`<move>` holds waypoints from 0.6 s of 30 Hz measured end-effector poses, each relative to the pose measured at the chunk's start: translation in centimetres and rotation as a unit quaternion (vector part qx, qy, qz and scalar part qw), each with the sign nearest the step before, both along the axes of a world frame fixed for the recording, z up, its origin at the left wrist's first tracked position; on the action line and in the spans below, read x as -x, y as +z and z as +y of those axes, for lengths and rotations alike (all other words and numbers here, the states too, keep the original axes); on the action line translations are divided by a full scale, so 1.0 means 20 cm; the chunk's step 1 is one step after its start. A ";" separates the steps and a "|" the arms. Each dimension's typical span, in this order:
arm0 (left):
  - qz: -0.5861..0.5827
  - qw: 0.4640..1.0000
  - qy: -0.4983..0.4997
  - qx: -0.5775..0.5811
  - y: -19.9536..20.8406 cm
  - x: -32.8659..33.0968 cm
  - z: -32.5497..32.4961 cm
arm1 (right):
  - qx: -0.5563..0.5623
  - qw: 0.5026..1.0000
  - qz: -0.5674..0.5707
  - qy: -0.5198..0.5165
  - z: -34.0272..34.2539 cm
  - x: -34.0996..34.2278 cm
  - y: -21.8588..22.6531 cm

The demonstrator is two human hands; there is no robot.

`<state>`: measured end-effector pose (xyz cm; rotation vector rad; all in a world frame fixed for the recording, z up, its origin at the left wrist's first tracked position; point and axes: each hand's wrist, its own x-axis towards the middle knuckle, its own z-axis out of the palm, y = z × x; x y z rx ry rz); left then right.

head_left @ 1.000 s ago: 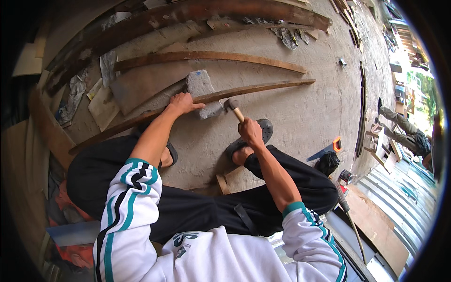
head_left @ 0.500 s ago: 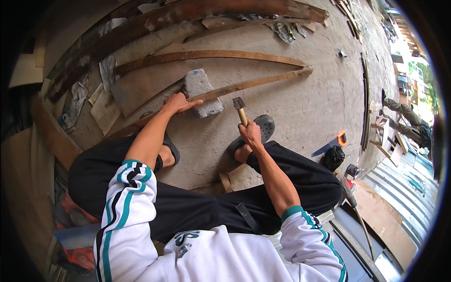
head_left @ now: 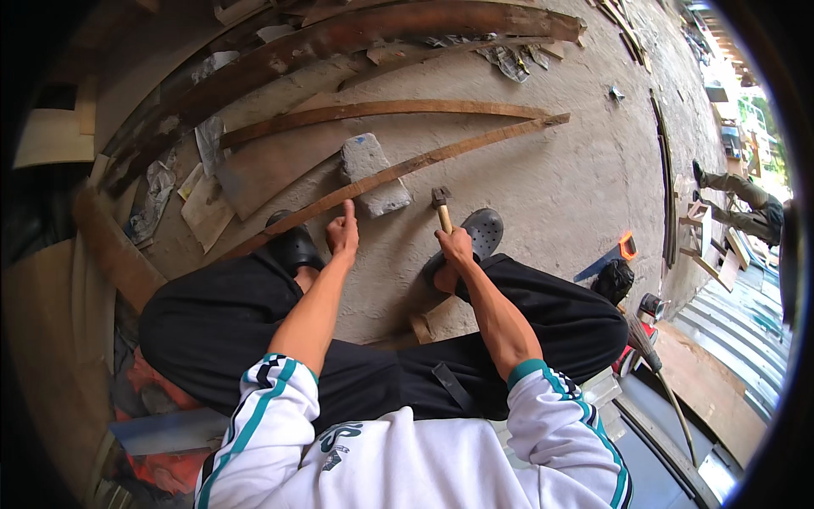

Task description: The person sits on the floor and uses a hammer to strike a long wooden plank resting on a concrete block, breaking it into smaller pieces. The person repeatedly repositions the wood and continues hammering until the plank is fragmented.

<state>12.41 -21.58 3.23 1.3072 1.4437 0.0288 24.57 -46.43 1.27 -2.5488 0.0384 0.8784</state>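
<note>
My right hand [head_left: 458, 246] is closed round the wooden handle of a hammer [head_left: 442, 209], its dark metal head pointing away from me. My left hand [head_left: 342, 234] hovers just on the near side of a long thin wooden strip [head_left: 432, 158], one finger stretched toward it and the others partly curled. Nothing shows in that hand. The strip lies slantwise across a grey concrete block [head_left: 365, 157], its left end running in near my left shoe. Beyond it, a second wooden strip [head_left: 381, 108] lies on the floor, nearly meeting the first at the right.
A handsaw [head_left: 604, 257] with an orange-and-black handle lies right of my knee, beside a black bag [head_left: 612, 282]. Heavy planks [head_left: 339, 42] and crumpled wrappers [head_left: 509, 62] lie at the back. Another person's legs [head_left: 738, 204] show at the far right, near corrugated metal sheeting [head_left: 733, 327].
My left hand has let go of the wooden strip and drawn back toward me and slightly right. The strip has shifted a little on the block. My right hand still grips the hammer.
</note>
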 end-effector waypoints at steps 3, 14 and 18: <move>0.015 0.999 0.036 0.009 0.00 0.01 0.00 | 0.001 1.000 0.019 -0.006 -0.02 0.03 0.01; 0.124 0.799 -0.435 -0.396 0.13 -0.09 0.46 | -0.046 0.998 0.048 -0.011 0.15 -0.18 0.49; 0.133 0.795 -0.588 -0.066 0.13 -0.07 0.65 | -0.078 0.997 0.010 -0.003 0.14 -0.20 0.52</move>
